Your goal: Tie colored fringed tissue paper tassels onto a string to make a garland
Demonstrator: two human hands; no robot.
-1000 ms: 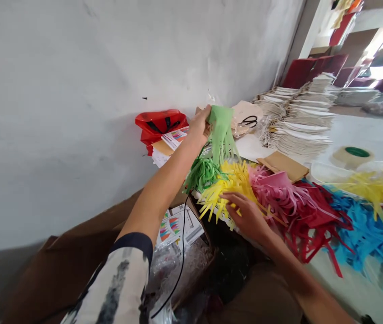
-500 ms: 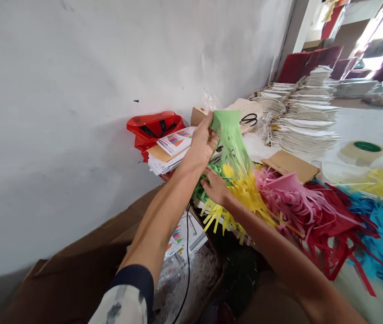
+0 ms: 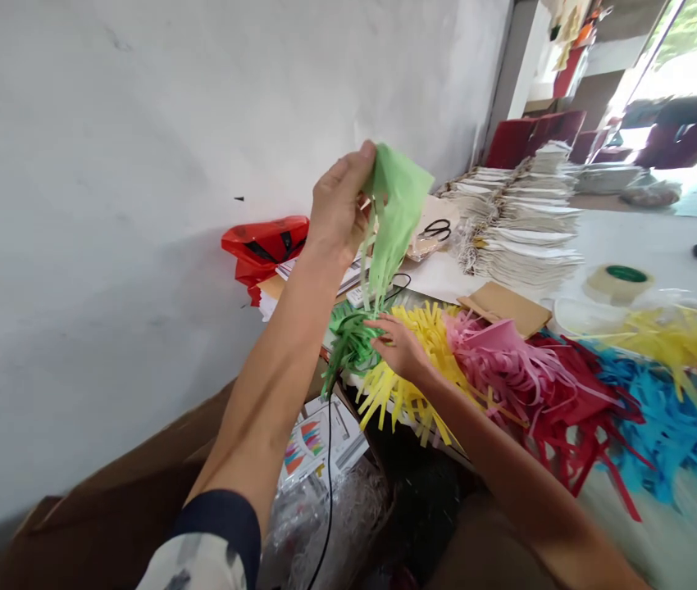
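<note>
My left hand [image 3: 337,206] is raised above the table, fingers pinched on the top of a light green fringed paper piece [image 3: 393,220] whose cut strips hang down. My right hand [image 3: 398,344] rests lower, on the heap of green fringed paper [image 3: 352,344], fingers curled at the hanging strips' ends. Beside it lie heaps of yellow [image 3: 416,360], pink [image 3: 502,360], red [image 3: 576,410] and blue [image 3: 674,418] fringed paper along the white table [image 3: 649,242].
A red plastic bag [image 3: 266,243] and printed cards sit against the wall. Scissors [image 3: 435,229], stacks of white paper bags [image 3: 526,217], a brown envelope [image 3: 505,303] and a tape roll [image 3: 619,281] lie farther back. An open cardboard box [image 3: 139,483] stands below.
My left hand lifted the light green fringed piece higher. My right hand shifted from the yellow heap to the green heap under the hanging strips.
</note>
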